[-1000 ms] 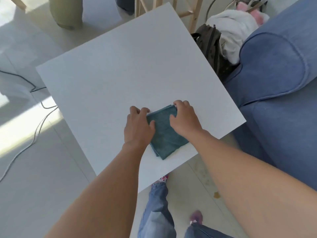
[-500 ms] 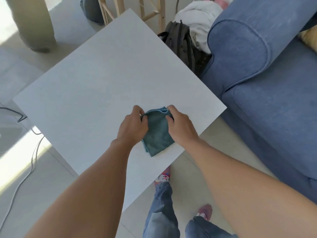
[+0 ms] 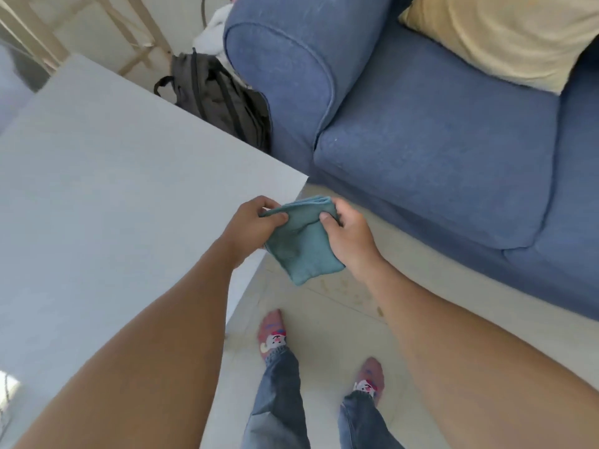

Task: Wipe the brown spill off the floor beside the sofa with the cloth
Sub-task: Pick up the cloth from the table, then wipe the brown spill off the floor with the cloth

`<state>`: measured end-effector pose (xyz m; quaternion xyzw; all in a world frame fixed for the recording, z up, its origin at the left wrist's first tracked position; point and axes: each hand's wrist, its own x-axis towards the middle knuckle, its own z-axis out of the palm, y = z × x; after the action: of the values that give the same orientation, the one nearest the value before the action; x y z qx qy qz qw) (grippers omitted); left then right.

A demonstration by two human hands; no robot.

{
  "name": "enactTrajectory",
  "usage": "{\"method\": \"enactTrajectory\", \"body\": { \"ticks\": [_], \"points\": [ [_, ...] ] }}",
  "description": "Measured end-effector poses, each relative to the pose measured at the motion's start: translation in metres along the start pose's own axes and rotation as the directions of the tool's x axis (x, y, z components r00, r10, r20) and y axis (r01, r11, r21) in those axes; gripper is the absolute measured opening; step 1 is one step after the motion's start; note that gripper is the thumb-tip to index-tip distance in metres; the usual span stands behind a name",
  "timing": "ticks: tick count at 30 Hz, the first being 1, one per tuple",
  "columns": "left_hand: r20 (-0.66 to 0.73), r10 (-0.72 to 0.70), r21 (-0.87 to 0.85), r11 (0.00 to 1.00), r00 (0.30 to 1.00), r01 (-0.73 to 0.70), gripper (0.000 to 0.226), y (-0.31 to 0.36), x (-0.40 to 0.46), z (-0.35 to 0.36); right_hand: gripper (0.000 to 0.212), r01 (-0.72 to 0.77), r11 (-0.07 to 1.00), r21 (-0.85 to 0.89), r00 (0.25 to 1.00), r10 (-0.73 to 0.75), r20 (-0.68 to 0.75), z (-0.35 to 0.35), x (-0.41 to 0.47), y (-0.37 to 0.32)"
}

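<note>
Fingers (image 3: 327, 218) of the right hand (image 3: 351, 238) and left hand (image 3: 251, 226) pinch the top corners of the folded teal cloth (image 3: 301, 246), held in the air off the surface (image 3: 113, 205) edge. Brown spill (image 3: 353, 294), faint specks on the floor (image 3: 330, 325) at 5 o'clock below the cloth, beside the sofa (image 3: 437, 157), appears unwiped; wiping is judged not yet begun.

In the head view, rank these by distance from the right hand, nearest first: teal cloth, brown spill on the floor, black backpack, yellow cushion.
From the right hand:
1. Teal cloth, pinched in that hand and the left hand.
2. Brown spill, on the floor just below the hand.
3. Black backpack, up-left, beside the sofa arm.
4. Yellow cushion, top right, on the sofa.
</note>
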<state>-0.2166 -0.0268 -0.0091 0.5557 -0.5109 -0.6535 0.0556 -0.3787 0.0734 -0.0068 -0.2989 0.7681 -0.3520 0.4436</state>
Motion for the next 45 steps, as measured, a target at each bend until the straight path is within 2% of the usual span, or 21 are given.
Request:
{"method": "enactTrajectory", "body": {
  "ticks": [3, 6, 8, 11, 12, 16, 20, 28, 31, 35, 38, 40, 42, 45],
  "points": [
    [0.092, -0.074, -0.067, 0.994, 0.993, 0.08, 0.01, 0.005, -0.003, 0.051, 0.018, -0.022, 1.0, -0.011, 1.0, 0.022, -0.003, -0.048, -0.01, 0.017],
    [0.257, -0.121, -0.16, 0.973, 0.959, 0.166, 0.021, 0.008, -0.009, 0.112, 0.017, -0.054, 0.999, 0.001, 0.998, 0.054, -0.028, -0.102, -0.028, 0.034],
    [0.382, -0.157, -0.205, 0.946, 0.911, 0.249, 0.036, 0.01, -0.015, 0.153, 0.017, -0.084, 0.996, 0.02, 0.995, 0.085, -0.045, -0.137, -0.039, 0.053],
    [0.539, -0.184, -0.121, 0.949, 0.822, 0.291, 0.048, 0.006, -0.018, 0.209, 0.016, -0.148, 0.987, 0.07, 0.987, 0.152, -0.06, -0.183, -0.052, 0.088],
    [0.548, -0.191, -0.08, 0.957, 0.814, 0.278, 0.046, 0.002, -0.015, 0.225, 0.016, -0.171, 0.982, 0.081, 0.982, 0.176, -0.061, -0.196, -0.056, 0.102],
    [0.474, -0.213, 0.041, 0.975, 0.854, 0.221, 0.029, -0.024, 0.003, 0.279, 0.016, -0.239, 0.968, 0.082, 0.964, 0.247, -0.099, -0.226, -0.071, 0.173],
    [0.475, -0.174, 0.137, 0.983, 0.862, 0.123, 0.036, -0.061, 0.025, 0.318, 0.018, -0.273, 0.951, 0.142, 0.942, 0.294, -0.162, -0.223, -0.073, 0.243],
    [0.482, -0.028, 0.147, 0.988, 0.876, -0.049, 0.007, -0.174, 0.133, 0.38, 0.016, -0.234, 0.967, 0.103, 0.925, 0.254, -0.283, -0.176, -0.008, 0.413],
    [0.488, -0.063, 0.139, 0.99, 0.871, -0.007, 0.009, -0.223, 0.186, 0.405, 0.016, -0.256, 0.964, 0.076, 0.917, 0.268, -0.297, -0.174, 0.027, 0.482],
    [0.52, -0.022, 0.135, 0.989, 0.854, -0.057, 0.023, -0.279, 0.243, 0.437, 0.017, -0.32, 0.947, 0.038, 0.906, 0.318, -0.279, -0.177, 0.068, 0.562],
    [0.525, 0.093, 0.017, 0.993, 0.846, -0.12, 0.042, -0.298, 0.28, 0.466, 0.02, -0.333, 0.942, 0.047, 0.887, 0.33, -0.324, -0.183, 0.099, 0.598],
    [0.518, 0.185, -0.056, 0.982, 0.835, -0.183, 0.047, -0.302, 0.296, 0.479, 0.022, -0.316, 0.947, 0.061, 0.881, 0.317, -0.351, -0.189, 0.112, 0.605],
    [0.521, 0.213, -0.068, 0.976, 0.826, -0.209, 0.04, -0.302, 0.295, 0.484, 0.021, -0.298, 0.943, 0.15, 0.86, 0.333, -0.387, -0.192, 0.113, 0.604],
    [0.499, 0.174, -0.109, 0.984, 0.849, -0.138, 0.026, -0.304, 0.271, 0.484, 0.021, -0.291, 0.893, 0.343, 0.815, 0.419, -0.4, -0.181, 0.097, 0.595]
  ]
}}
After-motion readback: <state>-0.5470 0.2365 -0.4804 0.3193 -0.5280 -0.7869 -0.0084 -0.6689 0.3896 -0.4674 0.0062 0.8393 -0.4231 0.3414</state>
